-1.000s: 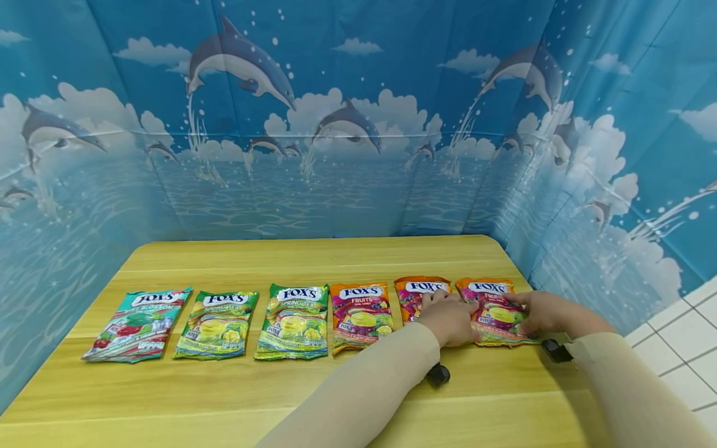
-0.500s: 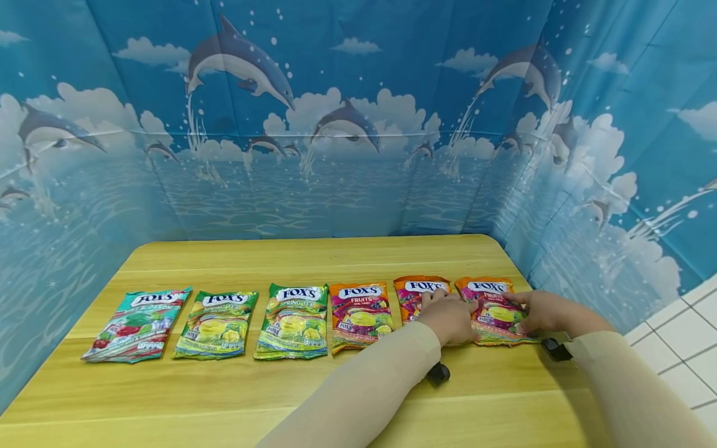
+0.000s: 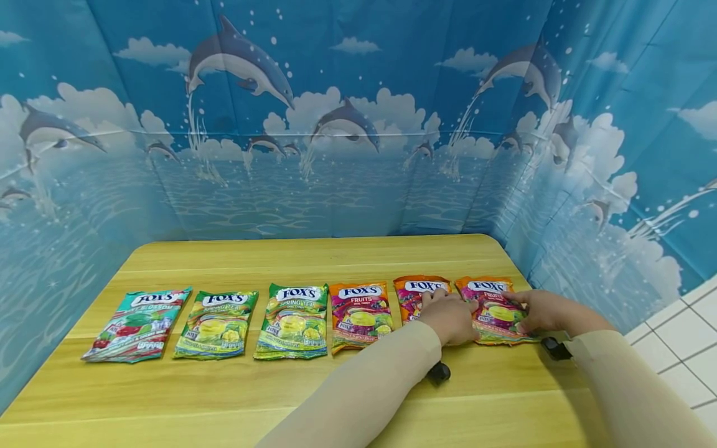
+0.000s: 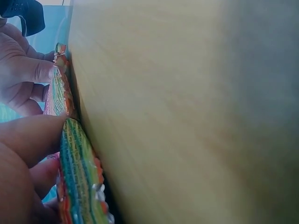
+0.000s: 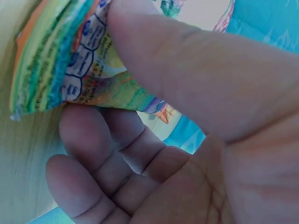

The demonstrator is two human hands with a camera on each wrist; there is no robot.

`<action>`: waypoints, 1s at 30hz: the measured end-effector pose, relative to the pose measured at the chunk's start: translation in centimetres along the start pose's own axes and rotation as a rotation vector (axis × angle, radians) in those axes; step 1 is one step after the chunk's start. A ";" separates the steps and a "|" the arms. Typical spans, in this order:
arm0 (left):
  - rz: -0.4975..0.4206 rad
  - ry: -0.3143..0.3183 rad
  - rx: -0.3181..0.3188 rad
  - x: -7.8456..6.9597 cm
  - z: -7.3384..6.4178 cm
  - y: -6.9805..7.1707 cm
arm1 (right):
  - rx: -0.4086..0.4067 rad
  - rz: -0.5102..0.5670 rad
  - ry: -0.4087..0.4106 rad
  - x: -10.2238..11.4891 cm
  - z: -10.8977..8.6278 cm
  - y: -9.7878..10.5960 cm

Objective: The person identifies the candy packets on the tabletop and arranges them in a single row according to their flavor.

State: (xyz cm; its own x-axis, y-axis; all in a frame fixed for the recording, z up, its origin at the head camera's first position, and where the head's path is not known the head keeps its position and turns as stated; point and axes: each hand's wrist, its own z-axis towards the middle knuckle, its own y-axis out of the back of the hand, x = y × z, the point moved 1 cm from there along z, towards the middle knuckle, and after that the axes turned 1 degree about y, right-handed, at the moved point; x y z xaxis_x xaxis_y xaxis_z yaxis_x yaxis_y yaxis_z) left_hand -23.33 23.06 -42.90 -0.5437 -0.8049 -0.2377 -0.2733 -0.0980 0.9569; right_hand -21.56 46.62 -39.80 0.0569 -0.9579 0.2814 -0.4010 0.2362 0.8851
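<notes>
Six-bag row aside, the two rightmost orange-and-purple Fox's Fruits candy bags lie flat under my hands. My left hand [image 3: 448,317] holds the inner bag [image 3: 411,305], covering much of its face; its thumb reaches the right edge, near the neighbouring bag. In the left wrist view, that bag's striped bottom edge [image 4: 79,172] shows beside the thumb. My right hand [image 3: 551,314] grips the outermost candy bag [image 3: 493,311] at its right side. In the right wrist view, the thumb lies over the bag [image 5: 56,56], with curled fingers at its edge.
Leftward along the wooden table [image 3: 224,404] lie another Fruits bag [image 3: 361,317], two green Spring Tea bags [image 3: 293,323] [image 3: 217,326] and a teal-and-red Fox's bag [image 3: 140,326]. A blue dolphin curtain [image 3: 336,186] surrounds the table's back and sides.
</notes>
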 end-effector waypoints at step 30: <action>0.006 0.017 -0.046 -0.2 0.1 -0.1 | 0.011 0.013 -0.026 -0.3 0.3 0.1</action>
State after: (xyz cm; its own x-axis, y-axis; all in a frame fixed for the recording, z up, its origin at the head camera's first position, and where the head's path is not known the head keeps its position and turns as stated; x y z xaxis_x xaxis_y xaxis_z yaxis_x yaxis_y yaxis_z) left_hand -23.25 23.32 -42.94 -0.5319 -0.8151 -0.2294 -0.2334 -0.1193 0.9650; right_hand -21.84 46.85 -39.91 0.0278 -0.9587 0.2832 -0.4119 0.2471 0.8771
